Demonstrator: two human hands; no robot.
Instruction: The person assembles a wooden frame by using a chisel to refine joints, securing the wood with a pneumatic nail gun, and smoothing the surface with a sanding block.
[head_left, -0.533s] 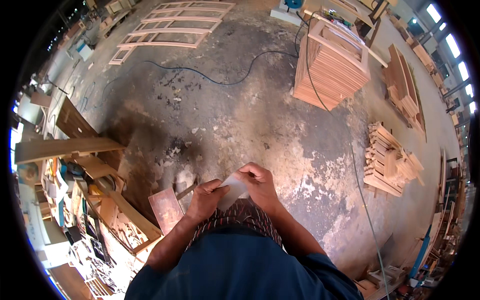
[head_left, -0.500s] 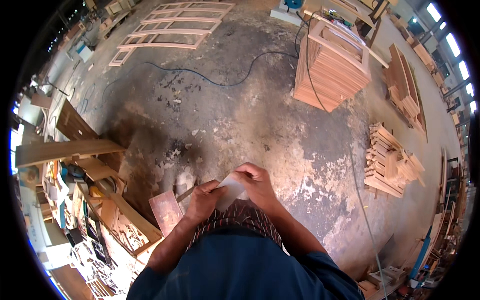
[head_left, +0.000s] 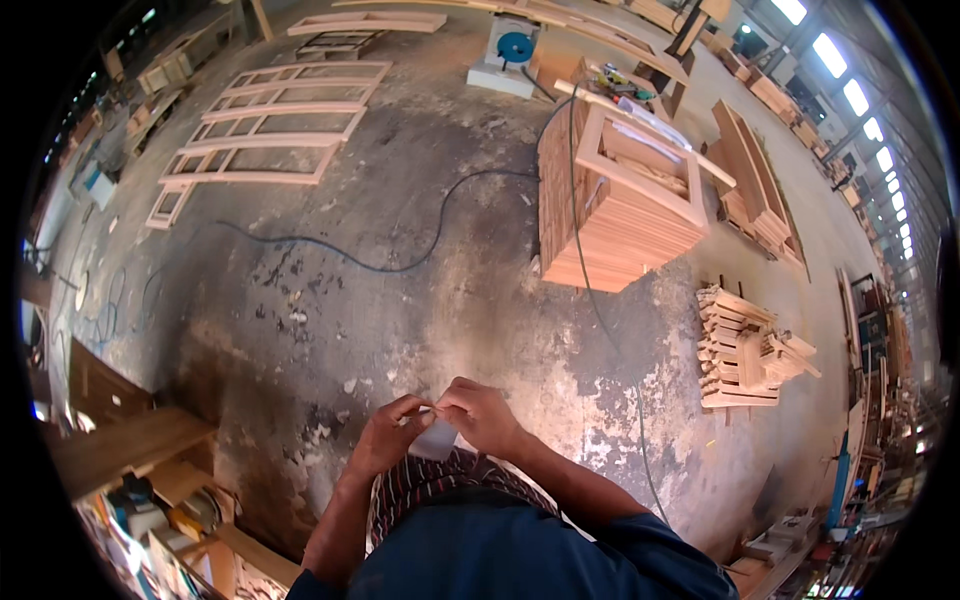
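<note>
A small pale, paper-like sheet [head_left: 433,441] hangs between my hands, just in front of my body. My left hand [head_left: 386,434] pinches its upper edge between thumb and fingers. Close beside it, my right hand [head_left: 481,416] is closed on the same edge, and the fingertips of both hands nearly meet. The sheet's upper edge is partly hidden behind my fingers. What kind of sheet it is cannot be made out.
Ahead to the right stands a tall stack of wooden frames [head_left: 615,225], with smaller stacked wooden pieces [head_left: 738,350] nearer. Ladder-like frames [head_left: 265,140] lie at the far left. A dark cable [head_left: 410,265] crosses the stained floor. A cluttered wooden bench [head_left: 130,450] stands at my left.
My view has tilted up and shifted, so more of the far workshop shows. Both hands have come closer together at the sheet's upper edge. The reddish board at my left has left the view.
</note>
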